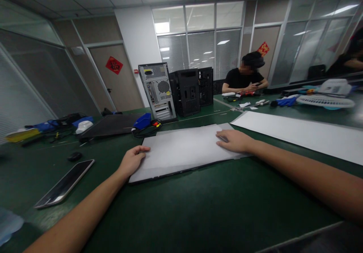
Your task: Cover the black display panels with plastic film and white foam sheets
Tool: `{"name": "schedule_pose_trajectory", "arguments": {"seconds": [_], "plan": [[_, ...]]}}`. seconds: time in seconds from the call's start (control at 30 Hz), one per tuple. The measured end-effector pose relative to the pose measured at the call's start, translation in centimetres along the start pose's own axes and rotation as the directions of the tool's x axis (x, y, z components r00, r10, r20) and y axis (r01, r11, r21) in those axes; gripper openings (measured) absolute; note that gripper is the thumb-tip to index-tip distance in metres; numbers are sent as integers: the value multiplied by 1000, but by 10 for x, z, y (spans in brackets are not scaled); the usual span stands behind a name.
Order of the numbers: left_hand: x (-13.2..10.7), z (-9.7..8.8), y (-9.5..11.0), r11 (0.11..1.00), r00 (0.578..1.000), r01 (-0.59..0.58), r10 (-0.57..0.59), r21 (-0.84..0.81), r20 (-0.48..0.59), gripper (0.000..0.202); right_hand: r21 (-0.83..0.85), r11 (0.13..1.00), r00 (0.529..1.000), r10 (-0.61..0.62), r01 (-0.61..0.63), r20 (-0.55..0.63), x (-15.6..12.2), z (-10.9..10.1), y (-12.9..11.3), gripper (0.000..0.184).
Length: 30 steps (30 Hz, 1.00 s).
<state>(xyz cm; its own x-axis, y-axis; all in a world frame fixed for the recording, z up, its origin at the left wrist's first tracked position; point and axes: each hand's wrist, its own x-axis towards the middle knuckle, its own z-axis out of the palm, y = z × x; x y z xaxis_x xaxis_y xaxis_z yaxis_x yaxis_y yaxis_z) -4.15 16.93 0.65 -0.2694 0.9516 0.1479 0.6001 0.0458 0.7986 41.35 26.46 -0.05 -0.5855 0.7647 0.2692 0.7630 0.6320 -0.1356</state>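
A white rectangular sheet (181, 145) lies flat in front of me on a thin dark-edged panel, whose black rim shows along the near side. My left hand (132, 162) rests at the left end, with its index finger and thumb reaching onto the sheet, slightly apart. Over the right part lies my right hand (234, 140), fingers stretched to the left and thumb apart from them, touching the sheet. At that end, a further strip of translucent sheet sticks out beyond the panel, partly under my right wrist. The undersides of both hands are hidden.
A phone or tablet (66, 183) and a black mouse (74, 156) lie left on the green table (193, 215). Computer cases (159, 90) stand behind, near a dark panel (113, 125). A long white panel (306, 134) lies right. Across the table sits a person (241, 80).
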Motion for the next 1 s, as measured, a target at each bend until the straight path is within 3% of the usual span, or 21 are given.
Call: {"name": "schedule_pose_trajectory", "arguments": {"seconds": [0.2, 0.3, 0.4, 0.5, 0.67, 1.0], "plan": [[2, 0, -2, 1000, 999, -25, 25, 8, -34, 29, 48, 998, 996, -42, 38, 84, -2, 1, -9, 69], [5, 0, -7, 999, 999, -32, 33, 11, -25, 31, -28, 1000, 1000, -13, 13, 18, 0, -1, -14, 64], [8, 1, -11, 999, 999, -43, 43, 24, -4, 34, -133, 986, 993, 93, -101, -68, 2, -5, -15, 51], [9, 0, -14, 998, 999, -47, 47, 37, -2, 34, -177, 973, 988, 140, -150, -67, 1, -9, -14, 45], [6, 0, -11, 999, 1000, -25, 26, 26, -3, 39, -141, 989, 998, 49, -53, -28, 0, -8, -14, 44], [6, 0, -11, 1000, 999, -22, 21, -12, -27, 42, -75, 997, 999, -22, 25, 40, 0, -4, -15, 56]]}}
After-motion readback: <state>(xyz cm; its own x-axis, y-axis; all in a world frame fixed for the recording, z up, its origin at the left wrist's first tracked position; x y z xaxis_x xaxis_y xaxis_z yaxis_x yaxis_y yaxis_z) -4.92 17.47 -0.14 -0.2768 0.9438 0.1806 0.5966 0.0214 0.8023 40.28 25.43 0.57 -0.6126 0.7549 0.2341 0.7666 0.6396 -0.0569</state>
